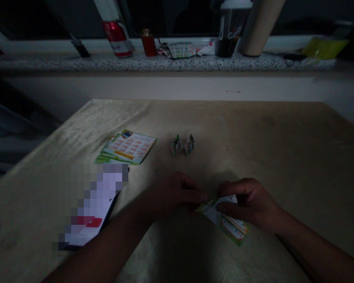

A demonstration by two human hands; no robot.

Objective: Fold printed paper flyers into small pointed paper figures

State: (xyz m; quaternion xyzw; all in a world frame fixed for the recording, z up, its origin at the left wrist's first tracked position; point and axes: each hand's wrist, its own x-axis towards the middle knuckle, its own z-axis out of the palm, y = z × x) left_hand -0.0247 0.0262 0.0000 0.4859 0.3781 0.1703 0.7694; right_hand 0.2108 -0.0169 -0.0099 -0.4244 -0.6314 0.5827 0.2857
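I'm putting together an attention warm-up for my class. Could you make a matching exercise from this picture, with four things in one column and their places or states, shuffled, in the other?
Things
1. Phone
2. Pair of small folded papers
3. Larger printed paper
4. Dark cup

Places and states
A. Held in the right hand
B. Standing on the speckled windowsill
C. Lying with its screen lit
D. Side by side on the table, beyond the hands

Pairs: 1-C, 2-D, 3-A, 4-B
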